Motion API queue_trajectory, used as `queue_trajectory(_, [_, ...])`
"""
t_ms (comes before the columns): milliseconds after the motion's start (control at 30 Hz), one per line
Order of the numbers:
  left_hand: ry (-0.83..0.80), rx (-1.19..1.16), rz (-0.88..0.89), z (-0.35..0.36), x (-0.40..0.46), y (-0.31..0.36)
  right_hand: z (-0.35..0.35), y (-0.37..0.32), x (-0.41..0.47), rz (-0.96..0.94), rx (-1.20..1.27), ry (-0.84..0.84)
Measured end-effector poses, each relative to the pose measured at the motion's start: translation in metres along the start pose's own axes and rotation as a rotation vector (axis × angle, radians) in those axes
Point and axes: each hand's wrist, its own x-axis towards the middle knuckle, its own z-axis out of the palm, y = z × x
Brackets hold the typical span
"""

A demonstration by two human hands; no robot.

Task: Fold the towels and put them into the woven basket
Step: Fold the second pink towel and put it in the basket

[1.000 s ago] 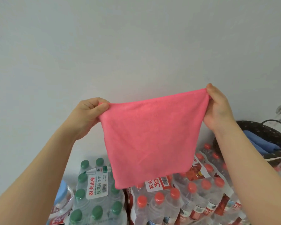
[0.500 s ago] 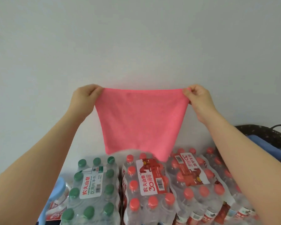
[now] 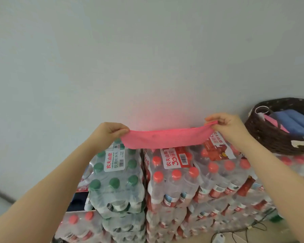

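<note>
Both grips are clamped on the pink towel (image 3: 162, 138): the left hand (image 3: 111, 132) pinches its left end between thumb and curled fingers, and the right hand (image 3: 226, 125) pinches the right end, fingertips pointing inward. The towel is held in the air as a narrow band stretched between the two hands, sagging slightly in the middle, above the shrink-wrapped packs of red-capped bottles (image 3: 179, 174) and green-capped bottles (image 3: 112, 172) stacked against the wall (image 3: 147, 58).

Its long axis runs left to right, from one hand to the other, tilting up a little toward the right. The woven basket (image 3: 270, 135) sits on top of the bottle packs to the right, just beyond the right hand, with folded blue towels (image 3: 291, 123) and a pink one already in it. The right hand is plainly the nearer one, so I judge the coming placement to run rightward along the towel's own length, with the left end having the longer way to travel.

Compared with half a second ago, the towel no longer hangs down as a deep panel; only a shallow strip shows below the held edge, so it looks swung up toward level or folded shorter, though I cannot tell which. The hands sit lower in view, and more of the basket shows.
</note>
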Motion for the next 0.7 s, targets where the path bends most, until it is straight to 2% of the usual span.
queue_trajectory(200, [-0.217, 0.017, -0.026, 0.028, -0.047, -0.027, 0.012, 0.021, -0.062, 0.035, -0.374, -0.023])
queue_trajectory(300, [-0.372, 0.058, -0.020, 0.038, -0.065, -0.037, 0.023, 0.025, -0.096, 0.086, -0.442, -0.053])
queue_trajectory(467, [-0.479, 0.237, 0.041, 0.056, -0.088, -0.047, 0.041, 0.046, -0.135, 0.164, -0.730, -0.291])
queue_trajectory(600, [-0.547, 0.355, 0.086, 0.069, -0.093, -0.049, 0.047, 0.056, -0.142, 0.266, -0.777, -0.333])
queue_trajectory(700, [-0.685, 0.414, 0.033, 0.071, -0.085, -0.051, 0.050, 0.056, -0.128, 0.341, -0.857, -0.509])
